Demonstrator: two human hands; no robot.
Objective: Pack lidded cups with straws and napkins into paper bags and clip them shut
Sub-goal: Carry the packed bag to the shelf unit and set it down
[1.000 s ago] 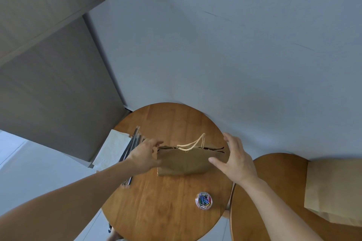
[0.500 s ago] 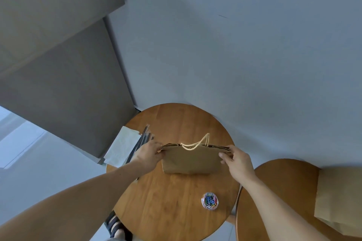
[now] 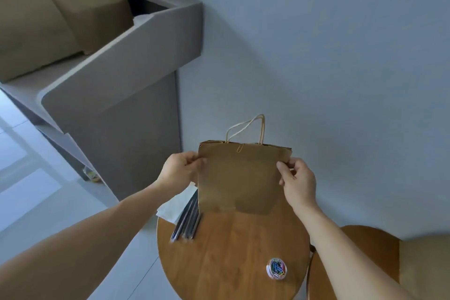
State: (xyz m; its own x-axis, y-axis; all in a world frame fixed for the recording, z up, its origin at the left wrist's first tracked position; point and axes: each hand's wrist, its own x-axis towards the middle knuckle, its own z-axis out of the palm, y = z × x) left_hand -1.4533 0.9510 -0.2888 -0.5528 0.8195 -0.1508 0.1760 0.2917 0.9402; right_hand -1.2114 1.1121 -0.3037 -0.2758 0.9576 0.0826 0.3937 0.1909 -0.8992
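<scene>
The paper bag (image 3: pixel 238 178) hangs in the centre of the frame, held up over the far part of the round table (image 3: pixel 231 263) and apparently off its surface. The left hand (image 3: pixel 181 170) pinches its left edge near the top, and the right hand (image 3: pixel 295 178) pinches the right edge at about the same height, fingers curled onto the paper. A paper clip (image 3: pixel 239 148) already sits over the mouth, so the step looks like moving a finished bag aside. The main thing is to hold it upright and level: if a lidded cup is inside, which cannot be seen, a tilt could tip it. Pulling the two edges outward could also strain the single clip, so a hand under the base would probably carry it more safely. It should be set down flat, away from the straws (image 3: pixel 187 221) and napkins (image 3: pixel 174 206) at the table's left edge and the tub of clips (image 3: pixel 276 268) at lower right. The bag is plain brown paper, flat-fronted and lightly creased, with a folded flap at the bottom. Its top edge closes in a straight line, and its pale twisted-cord handles (image 3: pixel 246 126) stand up against the grey wall.
</scene>
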